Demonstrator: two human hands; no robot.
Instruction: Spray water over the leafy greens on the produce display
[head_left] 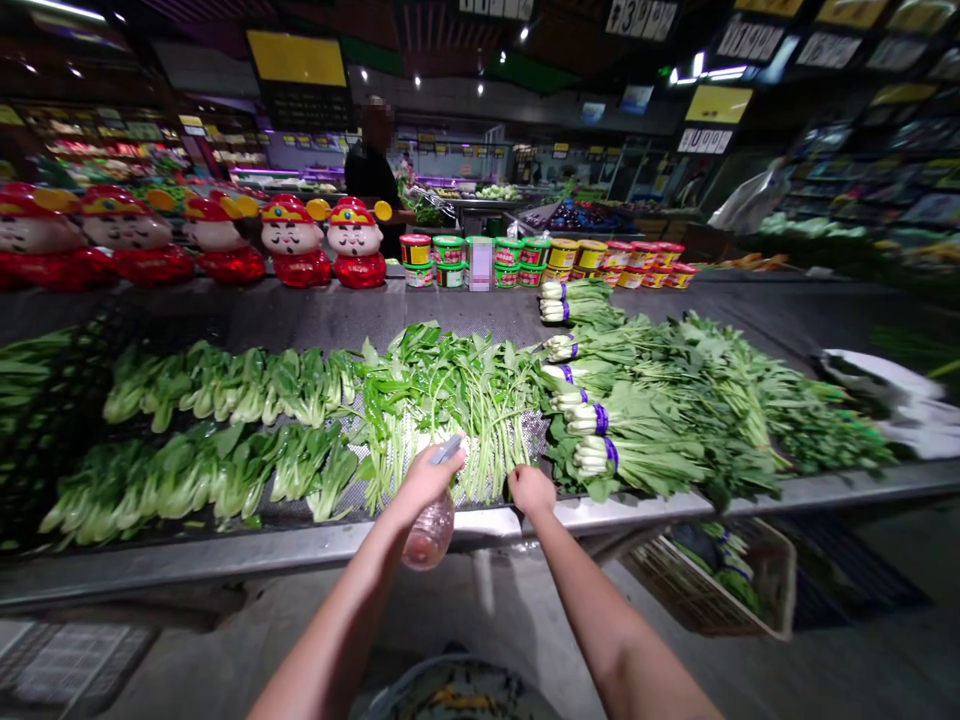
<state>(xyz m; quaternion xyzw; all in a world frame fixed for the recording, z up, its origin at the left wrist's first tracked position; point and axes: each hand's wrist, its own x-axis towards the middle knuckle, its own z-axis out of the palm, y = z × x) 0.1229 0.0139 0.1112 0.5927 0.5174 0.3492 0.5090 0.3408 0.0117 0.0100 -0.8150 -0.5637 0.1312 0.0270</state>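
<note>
Nearest, the left hand (429,482) has its grip wrapped around the neck of a clear spray bottle (429,538); the grey head pokes out above the grip and the pinkish body hangs below it, in front of the metal rim of the bench (300,549). The right hand (532,490) is at that rim, fingers curled closed, beside the lower stem ends of the long-stemmed greens (450,385); whether its grip pinches a stem, I cannot tell. Below the bench, to the right, sits a crate (781,600) with vegetables inside.

On the bench, the greens lie just beyond both hands, between two rows of bok choy (232,480) on the left and purple-banded bundles (660,400) on the right. Farther back stand red figurines (358,245) and stacked tubs (506,262), and beyond them a person (370,170) in black.
</note>
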